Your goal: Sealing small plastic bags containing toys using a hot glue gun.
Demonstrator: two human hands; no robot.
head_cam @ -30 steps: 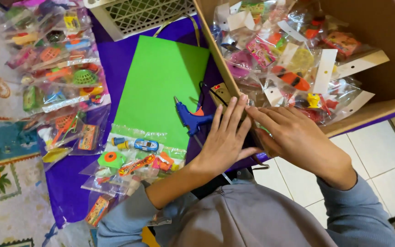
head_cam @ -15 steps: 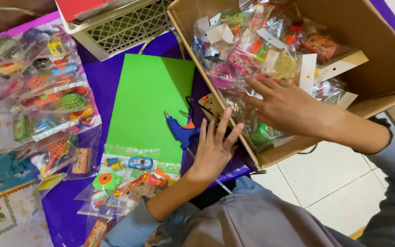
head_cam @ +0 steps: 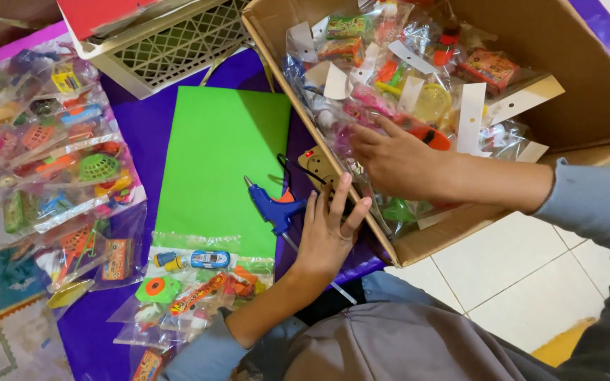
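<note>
My right hand (head_cam: pixel 393 159) reaches into a brown cardboard box (head_cam: pixel 587 77) and rests on the clear bags of small colourful toys (head_cam: pixel 418 92) inside it; whether it grips one I cannot tell. My left hand (head_cam: pixel 326 229) lies flat with fingers spread on the purple cloth (head_cam: pixel 142 120), against the box's near wall. A blue glue gun (head_cam: pixel 273 208) lies just left of that hand, at the edge of a green sheet (head_cam: pixel 220 162).
More toy bags lie in a row at the left (head_cam: pixel 58 148) and below the green sheet (head_cam: pixel 192 282). A white lattice basket (head_cam: pixel 171 42) stands at the top. White floor tiles (head_cam: pixel 503 261) show at the lower right.
My right hand has moved from the box's near edge deeper into the box onto the toy bags. My left hand has stayed by the glue gun. The view has shifted.
</note>
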